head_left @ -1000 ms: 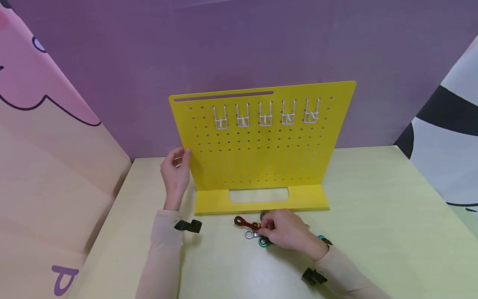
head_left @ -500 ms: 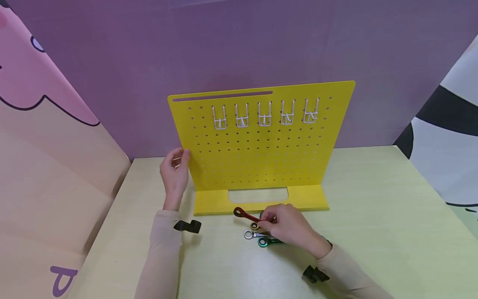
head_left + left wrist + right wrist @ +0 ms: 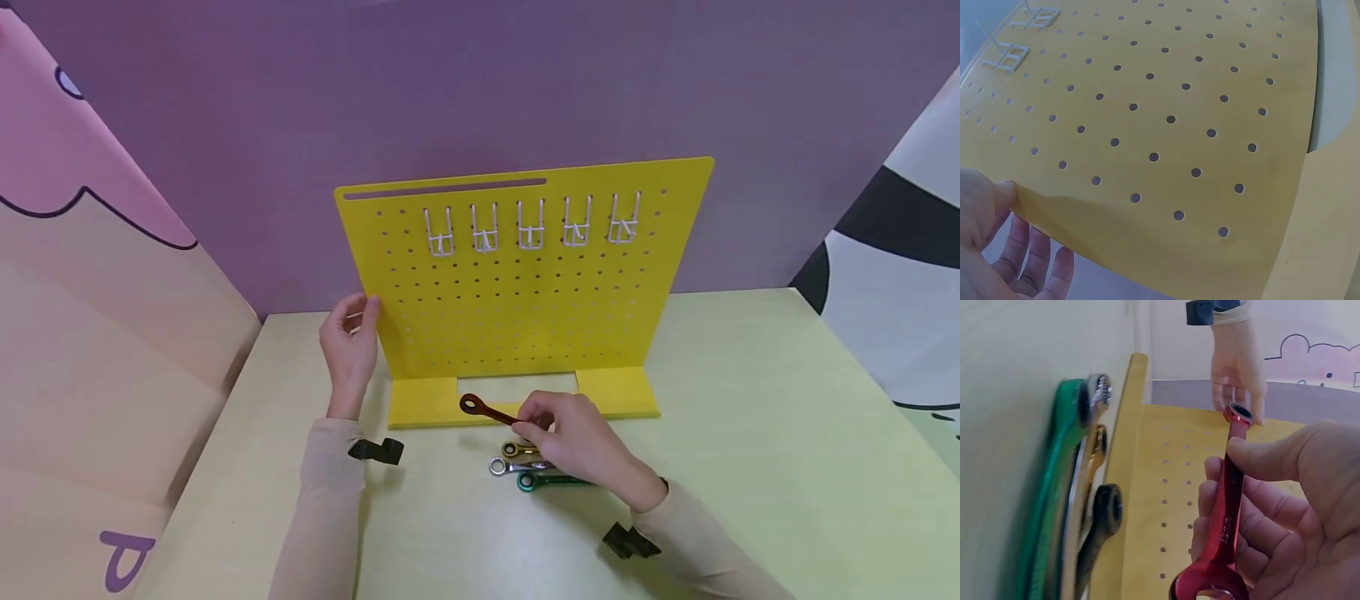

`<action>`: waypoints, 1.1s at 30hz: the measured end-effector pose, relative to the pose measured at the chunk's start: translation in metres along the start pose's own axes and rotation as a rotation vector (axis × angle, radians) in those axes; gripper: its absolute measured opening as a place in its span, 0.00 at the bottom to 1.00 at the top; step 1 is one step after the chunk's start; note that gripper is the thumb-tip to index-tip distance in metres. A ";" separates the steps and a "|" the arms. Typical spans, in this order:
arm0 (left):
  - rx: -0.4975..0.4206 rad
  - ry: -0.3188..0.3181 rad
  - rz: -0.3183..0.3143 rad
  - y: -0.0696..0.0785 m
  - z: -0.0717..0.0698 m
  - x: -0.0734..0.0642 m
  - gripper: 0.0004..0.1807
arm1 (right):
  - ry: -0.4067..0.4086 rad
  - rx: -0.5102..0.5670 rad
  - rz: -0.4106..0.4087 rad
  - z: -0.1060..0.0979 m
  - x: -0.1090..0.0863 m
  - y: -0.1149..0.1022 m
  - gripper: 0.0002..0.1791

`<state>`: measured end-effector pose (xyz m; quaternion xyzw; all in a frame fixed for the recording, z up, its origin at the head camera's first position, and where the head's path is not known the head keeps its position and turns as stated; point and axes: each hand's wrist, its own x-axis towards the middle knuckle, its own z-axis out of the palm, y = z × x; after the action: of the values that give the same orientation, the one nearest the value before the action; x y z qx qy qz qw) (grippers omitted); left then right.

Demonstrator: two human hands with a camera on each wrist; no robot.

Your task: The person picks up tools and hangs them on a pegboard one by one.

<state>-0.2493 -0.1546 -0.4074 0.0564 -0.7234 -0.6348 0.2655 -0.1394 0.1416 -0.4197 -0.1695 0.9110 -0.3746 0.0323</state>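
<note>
Fingers (image 3: 1266, 525) of right hand (image 3: 581, 437) pinching red wrench (image 3: 1227, 509), left hand (image 3: 351, 346) gripping yellow pegboard (image 3: 517, 312) edge

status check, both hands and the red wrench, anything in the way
Left hand gripping pegboard by its side edge. Right hand holding red wrench above the table. Five hooks bare, nothing seen blocking them.

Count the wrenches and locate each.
5. The red wrench is in the right hand; on the table, going toward the yellow board, lie the green wrench, silver wrench, gold wrench and dark wrench. More may be hidden.
</note>
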 end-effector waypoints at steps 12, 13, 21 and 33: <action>0.037 -0.002 -0.001 0.002 0.001 -0.002 0.15 | 0.076 0.061 0.001 -0.010 0.009 -0.022 0.02; 0.041 -0.003 -0.001 0.002 0.001 -0.002 0.15 | 0.081 0.064 0.000 -0.010 0.010 -0.024 0.02; 0.064 0.006 -0.007 0.003 -0.001 -0.002 0.16 | 0.109 0.108 -0.003 -0.014 0.018 -0.042 0.03; 0.054 0.007 -0.008 0.001 0.001 -0.001 0.16 | 0.196 0.201 -0.042 -0.014 0.023 -0.059 0.02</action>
<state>-0.2488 -0.1529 -0.4068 0.0686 -0.7391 -0.6159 0.2640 -0.1466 0.1046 -0.3672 -0.1471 0.8639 -0.4793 -0.0477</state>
